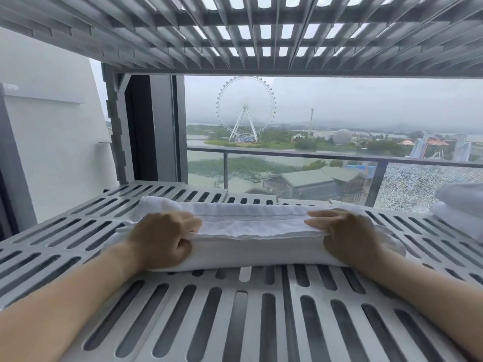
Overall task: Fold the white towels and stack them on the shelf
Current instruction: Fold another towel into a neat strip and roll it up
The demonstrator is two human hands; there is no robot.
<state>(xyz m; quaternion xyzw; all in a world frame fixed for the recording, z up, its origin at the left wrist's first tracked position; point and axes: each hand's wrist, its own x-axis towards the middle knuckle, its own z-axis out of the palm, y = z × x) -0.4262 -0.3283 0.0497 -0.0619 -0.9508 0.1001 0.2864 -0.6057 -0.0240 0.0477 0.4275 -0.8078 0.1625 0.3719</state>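
A folded white towel point(251, 239) lies flat across the middle of the grey slotted shelf point(261, 322). My left hand point(162, 239) grips the towel's left end, fingers on top and thumb tucked at the front fold. My right hand point(347, 236) grips the right end the same way. Both forearms reach in over the shelf's front part. A stack of folded white towels point(460, 207) sits on the shelf at the far right, partly cut off by the frame edge.
Another slotted shelf point(261, 35) hangs low overhead. A white wall point(52, 142) and a dark window frame point(146, 126) stand at the left. Behind the shelf is a glass window with a balcony railing point(313, 155) outside.
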